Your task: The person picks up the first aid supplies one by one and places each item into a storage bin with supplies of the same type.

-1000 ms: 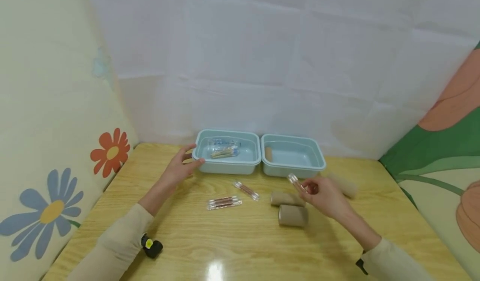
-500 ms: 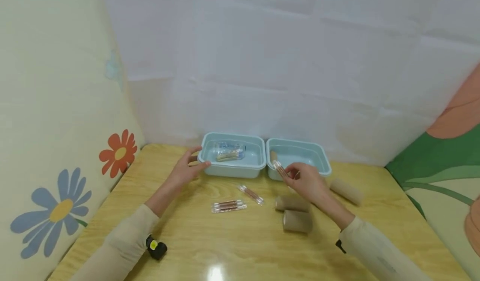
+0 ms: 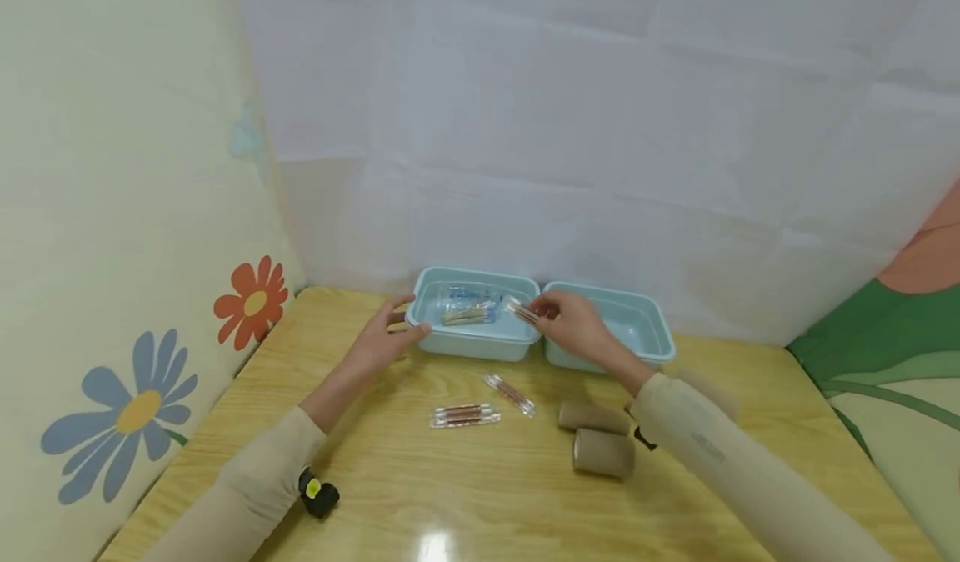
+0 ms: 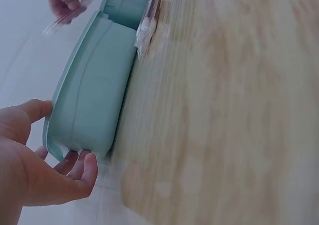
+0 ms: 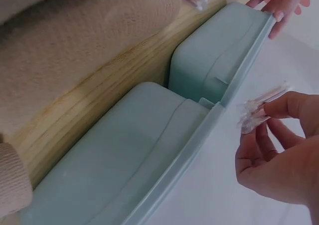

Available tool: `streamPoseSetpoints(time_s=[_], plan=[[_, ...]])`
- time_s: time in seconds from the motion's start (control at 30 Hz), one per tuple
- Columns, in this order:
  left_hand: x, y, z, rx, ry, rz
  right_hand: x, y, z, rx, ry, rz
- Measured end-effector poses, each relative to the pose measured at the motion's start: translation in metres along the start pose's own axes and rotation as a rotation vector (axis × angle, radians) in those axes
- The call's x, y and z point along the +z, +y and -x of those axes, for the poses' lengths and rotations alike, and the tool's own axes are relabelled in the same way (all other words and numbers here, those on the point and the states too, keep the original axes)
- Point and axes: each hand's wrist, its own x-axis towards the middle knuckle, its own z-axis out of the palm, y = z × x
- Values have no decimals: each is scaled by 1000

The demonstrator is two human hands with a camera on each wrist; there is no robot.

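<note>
Swab packet [image 3: 521, 310], clear-wrapped with brown stems, hangs above the right end of the left tub [image 3: 476, 347], pinched between thumb and fingers in the grip of our right hand [image 3: 573, 326]. Half a second ago we have it above the left end of the right tub [image 3: 637, 333], and before that over the desk [image 3: 420, 487]. To us this means the sideways carry is largely done, though the packet is not yet down. Our left hand [image 3: 378, 341] stays at the left tub's left end, its grip clamped round the rim and wall, which should steady it. Inside that tub lies a packet of pale swabs [image 3: 470, 315]. Nearer us, two more brown-stemmed packets [image 3: 465, 415] remain on the desk, left of two tan rolls [image 3: 603, 454].
</note>
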Motion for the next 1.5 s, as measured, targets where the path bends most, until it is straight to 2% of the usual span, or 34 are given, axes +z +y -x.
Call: streamPoseSetpoints(time_s=[0.07, 0.23, 0.47, 0.73, 1.03, 1.23, 1.33, 1.43, 1.5], plan=[[0, -1, 1, -5, -1, -2, 5, 1, -8, -53, 4, 13], [-1, -1, 5, -14, 6, -3, 14, 0, -18, -123, -14, 14], [-1, -2, 7, 19, -19, 3, 24, 0, -26, -141, -45, 18], [-7, 1, 6, 22, 7, 14, 35, -4, -42, -148, -40, 12], [-3, -3, 3, 27, -12, 7, 42, -2, -50, -155, -68, 20], [1, -2, 7, 34, -37, 25, 39, -2, -45, -131, -65, -19], [1, 9, 12, 26, -51, 34, 33, -4, -42, -130, -62, -28], [-1, 12, 13, 14, -54, 44, 26, -6, -39, -137, -54, -39], [-3, 9, 11, 7, -50, 52, 21, -8, -37, -146, -41, -42]])
